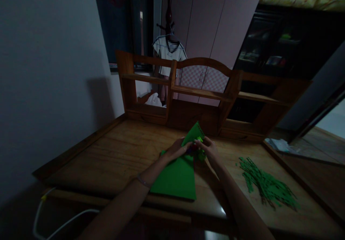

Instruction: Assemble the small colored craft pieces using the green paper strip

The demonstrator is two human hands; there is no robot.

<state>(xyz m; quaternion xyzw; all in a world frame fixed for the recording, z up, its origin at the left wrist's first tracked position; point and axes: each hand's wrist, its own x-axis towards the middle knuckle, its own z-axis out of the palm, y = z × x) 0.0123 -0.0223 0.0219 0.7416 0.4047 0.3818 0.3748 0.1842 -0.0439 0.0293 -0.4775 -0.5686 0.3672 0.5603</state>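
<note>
A green sheet [193, 133] with a row of small holes along one edge is raised above the desk, and my left hand [178, 149] is closed on its lower part. My right hand [209, 148] is closed at the sheet's right side, around a small bright green object [201, 154] with dark red and purple bits beside it; its exact shape is too dark to tell. Beneath my left hand, more green paper [176, 179] lies flat near the desk's front edge.
A pile of thin green paper strips [266, 184] lies on the right of the wooden desk [113, 153]. Along the desk's back stands a wooden shelf unit [201, 92]. A white cable [38, 216] hangs at the front left.
</note>
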